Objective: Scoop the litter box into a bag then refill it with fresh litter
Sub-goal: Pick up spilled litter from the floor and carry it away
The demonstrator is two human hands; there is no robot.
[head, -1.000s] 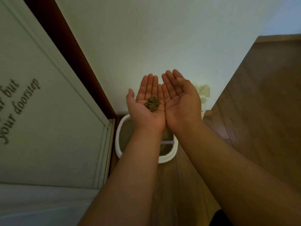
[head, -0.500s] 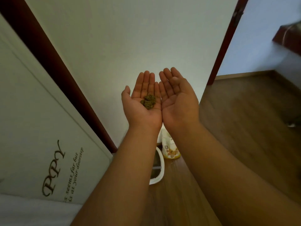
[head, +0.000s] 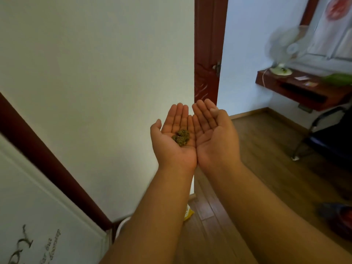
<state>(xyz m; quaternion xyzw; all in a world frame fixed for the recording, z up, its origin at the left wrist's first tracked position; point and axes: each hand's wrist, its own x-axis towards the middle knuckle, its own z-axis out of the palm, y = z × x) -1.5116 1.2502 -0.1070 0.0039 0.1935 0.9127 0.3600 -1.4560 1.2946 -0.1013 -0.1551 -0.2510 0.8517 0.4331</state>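
At the far left a white panel (head: 38, 216) with dark lettering leans along a dark red strip (head: 51, 162), and beside it runs a plain white wall (head: 95, 73). Low down, a sliver of the white litter box rim (head: 122, 224) shows just left of the left forearm, and a yellow bag corner (head: 188, 213) peeks out on its right. The left hand (head: 174, 141) lies palm up with fingers straight, and a small greenish-brown clump (head: 181, 137) rests on its palm. The right hand (head: 215, 138) is also palm up and flat, its edge touching the left hand's, so the two make one cupped surface. Behind them stands a dark red door (head: 207, 50). Farther right, a white fan (head: 282, 52) sits on a red shelf (head: 304, 90) above the wooden floor (head: 266, 168).
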